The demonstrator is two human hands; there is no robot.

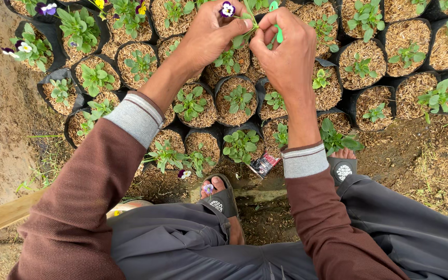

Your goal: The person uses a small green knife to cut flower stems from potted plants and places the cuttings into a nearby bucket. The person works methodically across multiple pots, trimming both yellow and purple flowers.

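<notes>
Both my hands are raised over rows of black nursery bags with green seedlings. My left hand (211, 32) pinches the stem of a pansy plant (247, 21) that carries a purple and white flower (227, 9). My right hand (285, 49) is closed around a small green-handled tool (277, 27) whose tip meets the same stem. Directly below the hands stands a seedling bag (238, 100) filled with rice husk.
Several seedling bags (96, 78) crowd the ground in front, some with flowering pansies (25, 47). My sandalled feet (223, 202) rest on bare soil. A small printed packet (263, 164) lies by the bags. A wooden plank (3, 213) lies at the left.
</notes>
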